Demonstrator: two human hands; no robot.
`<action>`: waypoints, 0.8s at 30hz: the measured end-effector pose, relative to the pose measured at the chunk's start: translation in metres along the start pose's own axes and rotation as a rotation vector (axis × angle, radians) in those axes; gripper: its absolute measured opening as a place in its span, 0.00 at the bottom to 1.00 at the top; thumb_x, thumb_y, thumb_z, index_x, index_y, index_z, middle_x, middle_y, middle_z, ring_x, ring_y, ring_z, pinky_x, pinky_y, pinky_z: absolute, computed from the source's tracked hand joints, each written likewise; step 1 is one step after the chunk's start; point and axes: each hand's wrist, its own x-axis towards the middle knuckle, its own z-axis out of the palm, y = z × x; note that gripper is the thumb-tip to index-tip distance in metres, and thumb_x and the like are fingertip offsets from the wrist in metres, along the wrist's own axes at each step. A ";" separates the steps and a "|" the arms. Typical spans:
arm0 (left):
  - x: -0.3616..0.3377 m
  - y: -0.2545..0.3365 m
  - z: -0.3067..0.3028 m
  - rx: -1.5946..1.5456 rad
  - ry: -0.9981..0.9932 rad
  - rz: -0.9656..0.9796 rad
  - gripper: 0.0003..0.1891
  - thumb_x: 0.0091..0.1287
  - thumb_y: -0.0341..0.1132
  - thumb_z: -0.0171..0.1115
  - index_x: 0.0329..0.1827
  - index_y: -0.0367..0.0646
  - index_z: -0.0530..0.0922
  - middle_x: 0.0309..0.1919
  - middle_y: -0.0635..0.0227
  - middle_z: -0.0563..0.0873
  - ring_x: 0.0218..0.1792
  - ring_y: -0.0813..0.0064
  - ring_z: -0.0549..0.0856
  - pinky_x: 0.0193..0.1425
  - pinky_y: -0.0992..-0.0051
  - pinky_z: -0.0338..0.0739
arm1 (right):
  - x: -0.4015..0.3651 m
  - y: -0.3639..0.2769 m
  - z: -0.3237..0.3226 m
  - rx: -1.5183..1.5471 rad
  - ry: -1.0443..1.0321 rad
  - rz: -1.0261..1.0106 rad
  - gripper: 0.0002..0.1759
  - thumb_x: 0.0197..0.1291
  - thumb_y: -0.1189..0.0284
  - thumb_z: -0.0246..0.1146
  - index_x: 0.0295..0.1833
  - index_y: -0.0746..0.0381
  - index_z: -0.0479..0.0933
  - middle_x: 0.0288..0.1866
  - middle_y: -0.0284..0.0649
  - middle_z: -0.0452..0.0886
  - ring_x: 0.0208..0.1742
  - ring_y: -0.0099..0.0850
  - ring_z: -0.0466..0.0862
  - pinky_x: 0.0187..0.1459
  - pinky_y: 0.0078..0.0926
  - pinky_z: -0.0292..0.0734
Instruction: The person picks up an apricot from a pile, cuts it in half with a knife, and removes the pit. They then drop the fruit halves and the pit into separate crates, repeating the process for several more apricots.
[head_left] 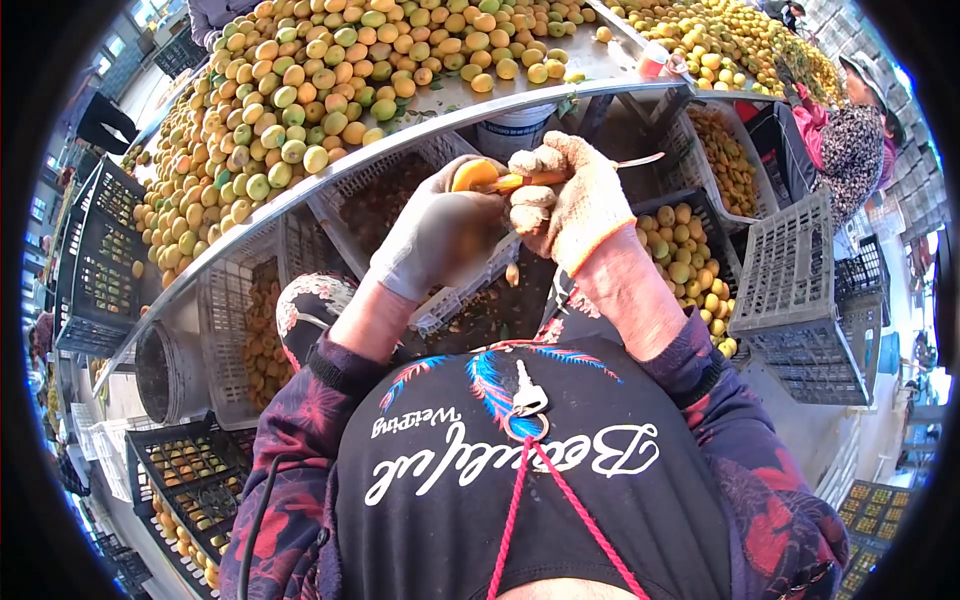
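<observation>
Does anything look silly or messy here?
Yes, a little. One fruit sits alone on the metal table, between the two big piles. On the right, a grey crate looks tipped on the dark crate below, though the curvy picture may exaggerate that.

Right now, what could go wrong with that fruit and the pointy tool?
The pointy tool sticks out of the right hand, so it might poke someone. The fruit could slip from the left hand. Fruits in the big heap might roll off the table.
</observation>
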 end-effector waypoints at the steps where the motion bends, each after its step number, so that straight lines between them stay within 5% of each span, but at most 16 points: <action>1: 0.005 -0.007 -0.006 0.082 0.072 0.029 0.12 0.64 0.28 0.63 0.50 0.39 0.78 0.31 0.70 0.82 0.24 0.81 0.81 0.24 0.81 0.72 | 0.000 0.006 0.008 -0.086 0.081 -0.116 0.15 0.70 0.61 0.57 0.31 0.56 0.71 0.29 0.39 0.80 0.16 0.29 0.67 0.18 0.28 0.62; 5: -0.003 0.014 -0.049 0.366 0.405 0.105 0.09 0.66 0.29 0.63 0.47 0.40 0.80 0.23 0.72 0.79 0.18 0.79 0.79 0.21 0.80 0.69 | 0.006 0.000 0.004 -0.223 0.147 -0.338 0.13 0.69 0.60 0.59 0.36 0.56 0.73 0.30 0.40 0.81 0.16 0.30 0.71 0.19 0.32 0.69; 7: -0.022 0.030 -0.079 0.441 0.559 0.188 0.11 0.65 0.29 0.65 0.49 0.38 0.80 0.27 0.73 0.81 0.22 0.83 0.79 0.22 0.82 0.69 | 0.003 -0.003 -0.005 -0.277 0.121 -0.370 0.17 0.68 0.59 0.61 0.29 0.56 0.72 0.31 0.41 0.82 0.16 0.30 0.70 0.18 0.32 0.67; 10: -0.088 0.049 -0.160 0.892 0.812 0.210 0.25 0.64 0.34 0.69 0.63 0.32 0.77 0.42 0.66 0.87 0.40 0.78 0.83 0.46 0.79 0.77 | -0.003 -0.011 -0.029 -0.253 0.106 -0.316 0.19 0.68 0.58 0.62 0.25 0.55 0.71 0.34 0.42 0.83 0.16 0.29 0.72 0.18 0.33 0.69; 12: -0.145 0.065 -0.211 1.218 0.962 -0.020 0.24 0.63 0.38 0.69 0.60 0.36 0.79 0.41 0.56 0.88 0.41 0.74 0.85 0.50 0.74 0.78 | -0.006 -0.014 -0.045 -0.273 0.175 -0.306 0.18 0.69 0.57 0.61 0.28 0.55 0.72 0.35 0.42 0.83 0.16 0.28 0.72 0.19 0.32 0.70; 13: -0.176 0.075 -0.232 1.368 0.980 -0.160 0.24 0.61 0.41 0.71 0.58 0.39 0.80 0.45 0.50 0.86 0.46 0.64 0.87 0.55 0.69 0.78 | -0.008 -0.016 -0.050 -0.278 0.206 -0.240 0.17 0.71 0.56 0.59 0.29 0.50 0.70 0.38 0.35 0.81 0.18 0.25 0.70 0.21 0.27 0.70; 15: -0.210 0.090 -0.243 1.847 1.276 -0.283 0.27 0.58 0.44 0.73 0.58 0.39 0.80 0.53 0.47 0.82 0.56 0.50 0.82 0.64 0.60 0.76 | -0.009 -0.014 -0.057 -0.327 0.225 -0.224 0.15 0.70 0.54 0.60 0.33 0.50 0.72 0.39 0.35 0.81 0.20 0.24 0.72 0.22 0.27 0.70; 16: -0.206 0.098 -0.246 1.681 1.389 -0.074 0.26 0.57 0.40 0.74 0.56 0.38 0.80 0.54 0.45 0.81 0.57 0.51 0.81 0.64 0.62 0.76 | -0.005 -0.011 -0.059 -0.378 0.236 -0.232 0.15 0.70 0.54 0.60 0.33 0.50 0.72 0.39 0.35 0.81 0.21 0.24 0.73 0.23 0.26 0.70; 18: -0.173 0.106 -0.234 1.408 1.237 0.294 0.22 0.57 0.35 0.73 0.55 0.38 0.81 0.52 0.49 0.83 0.55 0.54 0.82 0.63 0.64 0.76 | 0.008 -0.009 -0.061 -0.458 0.193 -0.088 0.14 0.70 0.59 0.62 0.43 0.59 0.77 0.36 0.39 0.82 0.22 0.24 0.76 0.23 0.27 0.75; 22: -0.028 0.084 -0.190 1.728 0.737 0.443 0.20 0.56 0.28 0.69 0.54 0.44 0.83 0.53 0.60 0.86 0.58 0.58 0.81 0.66 0.64 0.74 | 0.014 0.009 -0.041 -0.580 0.097 -0.202 0.10 0.70 0.69 0.61 0.49 0.65 0.75 0.39 0.48 0.86 0.21 0.27 0.80 0.22 0.29 0.78; 24: 0.035 0.075 -0.168 1.968 0.525 0.333 0.21 0.56 0.31 0.65 0.56 0.48 0.81 0.57 0.65 0.83 0.63 0.58 0.77 0.68 0.63 0.70 | 0.013 0.009 -0.036 -0.546 0.133 -0.195 0.10 0.70 0.69 0.61 0.49 0.64 0.74 0.39 0.47 0.85 0.21 0.27 0.80 0.21 0.29 0.77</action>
